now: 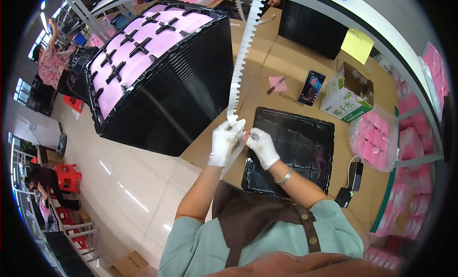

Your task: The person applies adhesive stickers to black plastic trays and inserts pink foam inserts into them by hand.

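In front of me both hands, in white gloves, meet at the lower end of a long white strip (243,57) with a notched edge. My left hand (224,142) pinches the strip, and a plain tail of it runs down beneath the hands. Bare fingertips poke out of the glove on my right hand (261,145), closed close against the left fingers. Whatever small piece lies between the right fingertips is too small to make out. A flat black plastic tray (292,150) with shallow compartments lies on the cardboard-covered table, partly under my right forearm.
To the left rises a tall stack of black trays (171,95), topped with pink sheets and black cross-shaped pieces. A phone (312,88), an open carton (347,93), a knife (275,85), bagged pink blocks (374,138) and a black adapter (354,175) lie on the table. Other people work farther off.
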The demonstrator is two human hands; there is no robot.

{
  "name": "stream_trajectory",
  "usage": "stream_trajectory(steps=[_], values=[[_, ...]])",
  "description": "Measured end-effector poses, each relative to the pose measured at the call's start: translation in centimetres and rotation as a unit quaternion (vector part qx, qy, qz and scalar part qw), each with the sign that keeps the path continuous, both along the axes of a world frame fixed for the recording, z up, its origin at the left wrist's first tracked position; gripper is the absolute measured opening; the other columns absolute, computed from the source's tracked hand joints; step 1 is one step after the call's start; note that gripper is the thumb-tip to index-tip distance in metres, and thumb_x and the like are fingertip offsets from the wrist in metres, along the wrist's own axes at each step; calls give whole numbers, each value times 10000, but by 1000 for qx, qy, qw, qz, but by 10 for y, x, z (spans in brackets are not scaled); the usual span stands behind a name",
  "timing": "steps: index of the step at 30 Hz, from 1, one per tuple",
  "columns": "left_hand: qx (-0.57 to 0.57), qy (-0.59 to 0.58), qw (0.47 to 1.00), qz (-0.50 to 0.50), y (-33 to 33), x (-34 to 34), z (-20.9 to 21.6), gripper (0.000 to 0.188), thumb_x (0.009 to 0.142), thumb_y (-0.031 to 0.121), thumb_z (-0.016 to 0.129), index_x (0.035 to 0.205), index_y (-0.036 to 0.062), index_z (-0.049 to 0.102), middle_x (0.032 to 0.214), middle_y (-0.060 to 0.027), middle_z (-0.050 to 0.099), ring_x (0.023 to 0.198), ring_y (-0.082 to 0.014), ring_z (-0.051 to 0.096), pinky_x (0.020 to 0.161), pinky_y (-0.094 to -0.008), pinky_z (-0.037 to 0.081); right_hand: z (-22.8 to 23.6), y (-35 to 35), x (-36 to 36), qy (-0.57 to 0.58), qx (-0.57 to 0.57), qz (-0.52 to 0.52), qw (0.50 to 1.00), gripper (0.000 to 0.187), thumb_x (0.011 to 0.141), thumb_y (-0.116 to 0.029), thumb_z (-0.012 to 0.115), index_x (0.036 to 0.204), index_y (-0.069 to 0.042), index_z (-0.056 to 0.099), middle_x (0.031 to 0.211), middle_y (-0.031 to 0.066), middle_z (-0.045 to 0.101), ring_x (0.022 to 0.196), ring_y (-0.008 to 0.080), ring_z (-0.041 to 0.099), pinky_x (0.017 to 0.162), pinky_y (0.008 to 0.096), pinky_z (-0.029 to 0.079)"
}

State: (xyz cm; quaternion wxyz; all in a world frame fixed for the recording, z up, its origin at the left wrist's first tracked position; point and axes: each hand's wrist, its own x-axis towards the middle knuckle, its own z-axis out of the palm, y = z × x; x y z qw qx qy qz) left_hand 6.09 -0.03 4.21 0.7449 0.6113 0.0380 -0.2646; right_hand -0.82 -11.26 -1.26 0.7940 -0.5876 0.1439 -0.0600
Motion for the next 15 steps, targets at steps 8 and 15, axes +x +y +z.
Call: stream_trajectory(steps=[8, 15], values=[[34, -11, 999, -18, -13, -17, 3, 169, 901, 179, 639, 970, 25, 650, 724, 25, 604, 554, -15, 470, 474, -177, 333, 1, -8, -17, 67, 117, -42, 990, 65, 843, -19, 657, 895, -8, 622, 839, 8, 645, 760, 70, 584, 703, 199, 454], [-71, 33, 987, 140, -20, -14, -22, 169, 934, 193, 592, 940, 31, 638, 784, -53, 650, 553, -47, 544, 424, -172, 291, 24, -25, -15, -57, -50, -112, 991, 108, 736, 33, 704, 749, -6, 605, 922, 39, 607, 826, 125, 585, 741, 245, 470]])
